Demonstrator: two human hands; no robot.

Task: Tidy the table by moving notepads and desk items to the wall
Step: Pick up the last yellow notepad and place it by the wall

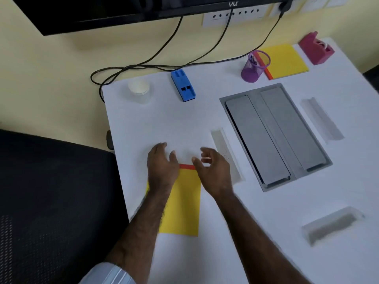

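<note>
A yellow notepad (184,203) with a red top strip lies flat near the table's front left edge. My left hand (162,167) hovers over its upper left corner with fingers relaxed and spread. My right hand (213,171) hangs over its upper right corner, fingers loosely curled, holding nothing. A second yellow notepad (287,60) lies by the wall at the back right. Beside it stand a purple mesh pen cup (254,67) and a pink tape dispenser (315,48). A blue stapler (183,86) and a white cup (139,90) sit near the back left edge.
A grey cable-tray hatch (274,136) is set into the white table (174,124) at centre right. Black cables (143,64) loop down from wall sockets behind the table. A monitor (92,11) hangs above. A black chair (51,201) stands at the left.
</note>
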